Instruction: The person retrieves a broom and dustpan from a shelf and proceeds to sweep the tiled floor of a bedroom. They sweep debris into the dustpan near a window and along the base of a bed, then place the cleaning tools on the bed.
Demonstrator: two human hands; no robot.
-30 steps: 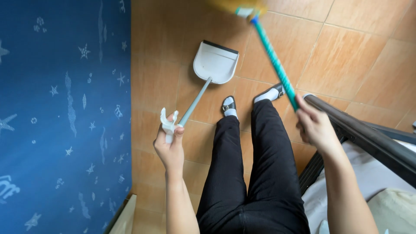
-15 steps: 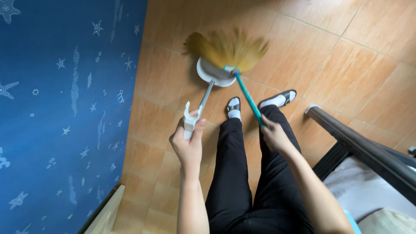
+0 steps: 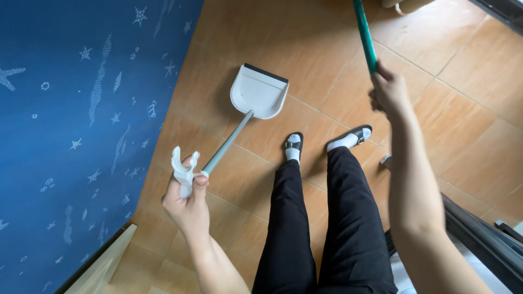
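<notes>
Dustpan rests on the tiles at one o'clock from the left hand, whose fingers wrap its handle, long axis running toward it. Right hand grips the broomstick, farther off.

dustpan: white, grey handle | broom handle: teal | wall: blue, pale starfish pattern | floor tiles: orange-tan

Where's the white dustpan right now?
In the head view, the white dustpan rests on the tiled floor ahead of the person's feet, near the blue wall. Its long handle runs back to the left hand.
</notes>
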